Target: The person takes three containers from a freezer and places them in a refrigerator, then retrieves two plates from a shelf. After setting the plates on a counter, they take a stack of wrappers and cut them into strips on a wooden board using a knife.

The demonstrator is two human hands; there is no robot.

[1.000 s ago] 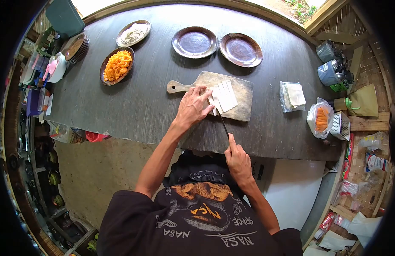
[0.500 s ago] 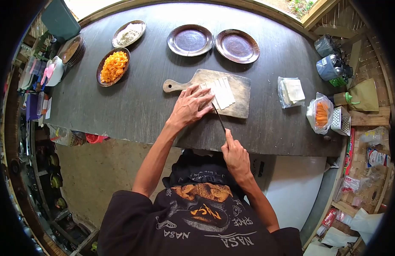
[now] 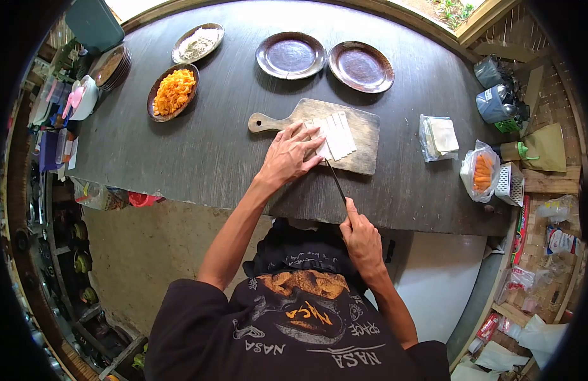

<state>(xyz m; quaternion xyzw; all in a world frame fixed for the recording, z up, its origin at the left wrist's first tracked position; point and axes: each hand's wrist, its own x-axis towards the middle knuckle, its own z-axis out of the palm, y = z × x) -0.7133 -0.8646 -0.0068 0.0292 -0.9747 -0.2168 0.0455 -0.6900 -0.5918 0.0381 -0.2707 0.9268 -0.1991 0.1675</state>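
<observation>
A wooden cutting board [image 3: 365, 147] with a handle lies on the dark table, with thin white wrapper sheets cut into strips [image 3: 339, 134] on it. My left hand [image 3: 290, 152] lies over the left part of the sheets, fingers spread and pressing down, hiding some of them. Wrapped around a knife handle, my right hand [image 3: 362, 240] is at the table's front edge. The dark narrow knife blade [image 3: 336, 180] slants up to the left, its tip at the sheets' near edge beside my left fingers.
Beyond the board stand two brown plates [image 3: 290, 56] [image 3: 361, 67]. To the left are a dish of chopped orange food [image 3: 174, 91] and a plate of white powder [image 3: 198, 43]. At right lie packaged wrapper sheets [image 3: 441, 137] and a bag of carrots [image 3: 481, 171].
My right hand has drawn the knife back toward my body and slightly right. My left hand stays on the sheets. The whole view has shifted a little.
</observation>
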